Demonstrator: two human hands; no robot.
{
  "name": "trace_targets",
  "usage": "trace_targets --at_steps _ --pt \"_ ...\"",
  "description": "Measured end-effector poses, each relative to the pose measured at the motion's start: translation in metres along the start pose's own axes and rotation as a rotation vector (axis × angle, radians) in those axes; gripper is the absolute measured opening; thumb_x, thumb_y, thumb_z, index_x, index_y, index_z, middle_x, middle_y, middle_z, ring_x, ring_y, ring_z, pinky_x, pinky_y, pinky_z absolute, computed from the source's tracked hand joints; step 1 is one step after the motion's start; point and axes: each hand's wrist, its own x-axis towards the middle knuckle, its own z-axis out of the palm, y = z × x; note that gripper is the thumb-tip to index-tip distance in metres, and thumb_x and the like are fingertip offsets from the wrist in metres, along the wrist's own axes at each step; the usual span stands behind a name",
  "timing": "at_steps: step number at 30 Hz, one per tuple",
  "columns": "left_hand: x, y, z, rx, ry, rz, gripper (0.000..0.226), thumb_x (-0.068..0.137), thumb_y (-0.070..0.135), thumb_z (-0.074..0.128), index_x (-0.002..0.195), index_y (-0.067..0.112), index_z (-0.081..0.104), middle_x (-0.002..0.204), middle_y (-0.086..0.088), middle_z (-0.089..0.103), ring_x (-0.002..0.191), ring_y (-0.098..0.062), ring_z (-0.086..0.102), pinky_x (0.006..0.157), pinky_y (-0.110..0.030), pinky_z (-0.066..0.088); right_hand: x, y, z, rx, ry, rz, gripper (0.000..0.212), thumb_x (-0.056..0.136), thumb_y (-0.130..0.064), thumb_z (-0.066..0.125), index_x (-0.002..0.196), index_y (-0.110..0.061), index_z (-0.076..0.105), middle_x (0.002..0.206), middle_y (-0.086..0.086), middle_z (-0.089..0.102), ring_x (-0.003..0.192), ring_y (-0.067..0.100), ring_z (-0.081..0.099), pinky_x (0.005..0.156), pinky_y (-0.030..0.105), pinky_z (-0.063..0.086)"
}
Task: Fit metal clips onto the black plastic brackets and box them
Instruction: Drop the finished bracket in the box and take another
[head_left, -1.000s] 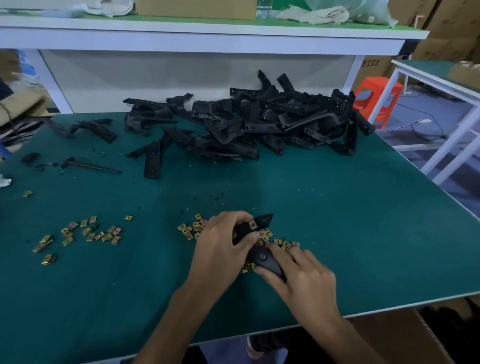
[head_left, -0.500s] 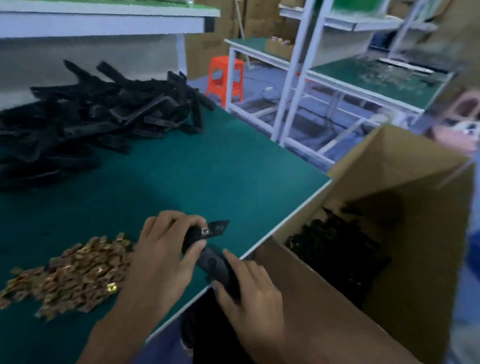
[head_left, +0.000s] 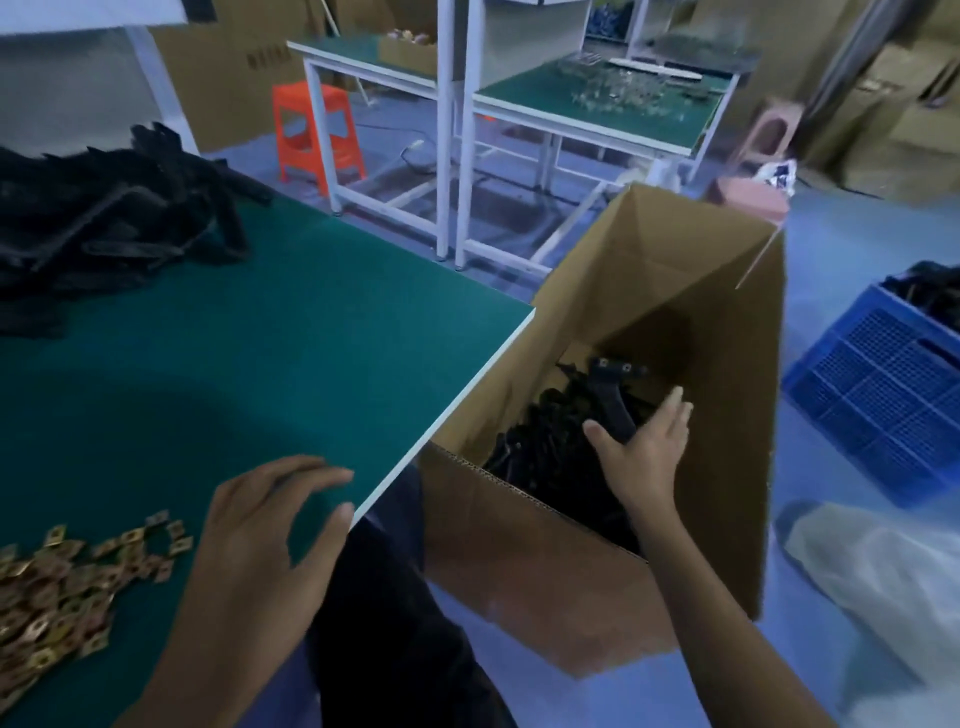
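Boxing: right hand, fingers straight, seems to release a clipped bracket into the centre-right box; relaxed, empty left hand fetches another next.

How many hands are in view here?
2. The left hand is above the green table, beside the metal clips; the right hand is inside the cardboard box, touching a black bracket. Neither is hidden.
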Motion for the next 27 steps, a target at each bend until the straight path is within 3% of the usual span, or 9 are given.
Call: trace_targets --at_steps 4,7,10,13,17,19,21,24,27 --pt "-0.011 -0.027 -0.009 0.036 0.051 -0.060 0.024 0.085 0.014 0.078 0.105 0.025 0.074 0.115 0.008 0.062 0.109 -0.005 0.044 0.102 -0.034 0.035 -0.021 -0.022 0.047 -0.023 -0.174 -0.186 0.077 0.096 -0.035 0.068 0.159 -0.016 0.026 0.161 0.006 0.033 0.145 0.025 0.035 0.115 0.040 0.037" --pt "-0.015 -0.048 -0.025 0.030 0.048 -0.150 0.017 0.089 0.035 0.067 0.106 0.038 0.068 0.118 0.017 0.058 0.114 -0.005 0.046 0.101 -0.031 0.036 -0.064 -0.058 0.083 0.074 -0.236 -0.443 0.049 0.097 -0.025 0.067 0.143 -0.017 0.052 0.134 0.002 0.058 0.122 0.021 0.057 0.102 0.040 0.048" --pt "-0.016 -0.076 -0.044 0.074 0.090 -0.212 0.013 0.093 0.031 0.068 0.106 0.035 0.070 0.116 0.017 0.058 0.113 -0.004 0.048 0.100 -0.024 0.033 -0.112 -0.099 0.110 0.179 -0.300 -0.674 0.034 0.096 -0.023 0.069 0.129 -0.020 0.064 0.116 -0.010 0.064 0.108 0.008 0.060 0.095 0.023 0.045" --pt "-0.012 -0.106 -0.067 0.121 0.165 -0.296 0.015 0.093 0.026 0.069 0.108 0.029 0.072 0.116 0.013 0.060 0.115 -0.008 0.052 0.102 -0.023 0.033 -0.153 -0.134 0.134 0.257 -0.472 -0.760 0.024 0.097 -0.033 0.065 0.120 -0.027 0.067 0.107 -0.018 0.066 0.097 -0.002 0.061 0.084 0.010 0.043" --pt "-0.005 -0.152 -0.098 0.107 0.245 -0.468 0.018 0.094 0.027 0.066 0.111 0.031 0.070 0.113 0.020 0.057 0.116 -0.005 0.050 0.106 -0.026 0.034 -0.184 -0.151 0.168 0.240 -0.696 -0.791 0.023 0.092 -0.029 0.069 0.114 -0.038 0.066 0.096 -0.016 0.067 0.083 0.003 0.061 0.071 0.011 0.042" --pt "0.000 -0.176 -0.115 0.116 0.311 -0.498 0.022 0.093 0.023 0.068 0.115 0.024 0.070 0.112 0.017 0.059 0.117 -0.009 0.053 0.108 -0.029 0.037 -0.194 -0.150 0.182 0.161 -0.606 -0.866 0.018 0.090 -0.024 0.073 0.106 -0.031 0.073 0.090 -0.015 0.069 0.071 0.001 0.063 0.066 0.017 0.044" --pt "0.008 -0.204 -0.132 0.105 0.376 -0.583 0.025 0.095 0.024 0.067 0.119 0.015 0.068 0.117 0.006 0.065 0.118 -0.015 0.057 0.103 -0.026 0.040 -0.201 -0.148 0.191 0.104 -0.432 -0.937 0.011 0.095 -0.030 0.066 0.097 -0.028 0.076 0.087 -0.012 0.071 0.073 0.009 0.067 0.066 0.021 0.045" --pt "0.033 -0.236 -0.159 -0.345 0.549 -0.920 0.033 0.100 0.035 0.062 0.111 0.004 0.065 0.112 -0.017 0.068 0.103 -0.031 0.066 0.093 -0.045 0.055 -0.205 -0.145 0.197 0.113 -0.309 -0.991 0.030 0.089 -0.042 0.053 0.091 -0.026 0.078 0.083 -0.009 0.072 0.069 0.013 0.069 0.065 0.023 0.045" --pt "0.066 -0.254 -0.175 -0.829 0.601 -1.114 0.038 0.097 0.043 0.065 0.106 0.006 0.061 0.102 -0.012 0.067 0.085 -0.022 0.067 0.062 -0.031 0.058 -0.204 -0.145 0.201 0.107 -0.263 -1.028 0.030 0.089 -0.041 0.052 0.088 -0.027 0.078 0.077 -0.010 0.070 0.062 0.012 0.066 0.062 0.024 0.044"
